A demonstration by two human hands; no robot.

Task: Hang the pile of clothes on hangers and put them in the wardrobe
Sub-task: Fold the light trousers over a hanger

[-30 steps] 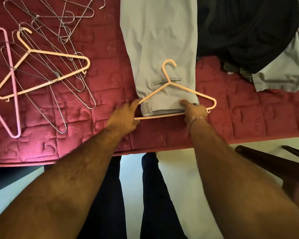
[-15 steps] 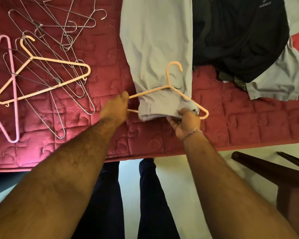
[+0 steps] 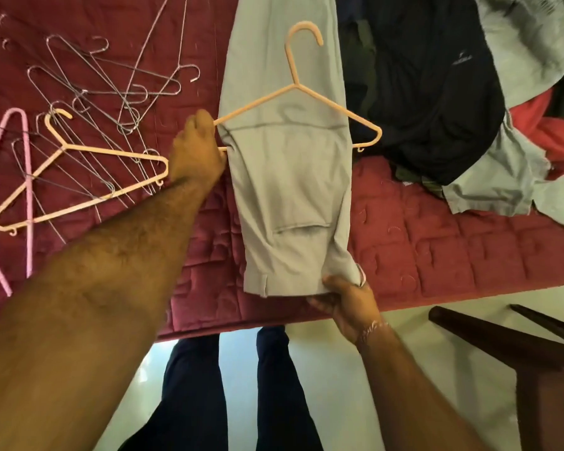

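Grey trousers (image 3: 290,190) lie lengthwise on the dark red quilted bed (image 3: 437,249), threaded through a peach plastic hanger (image 3: 295,60) and folded over its lower bar. My left hand (image 3: 196,151) grips the hanger's left corner. My right hand (image 3: 342,297) pinches the trousers' waistband end near the bed's front edge. The pile of clothes, with a dark jacket (image 3: 437,102) on top and a light grey garment (image 3: 495,177) below it, lies to the right of the hanger.
Left on the bed lie a second peach hanger (image 3: 79,180), a pink hanger (image 3: 28,203) and several wire hangers (image 3: 111,89). A dark wooden chair (image 3: 518,353) stands at the lower right on the pale floor. My legs stand at the bed's edge.
The hanger has slid up the trousers, away from me. My right hand has pulled the waistband end down through the hanger toward the bed's front edge, so more cloth is folded over the bar.
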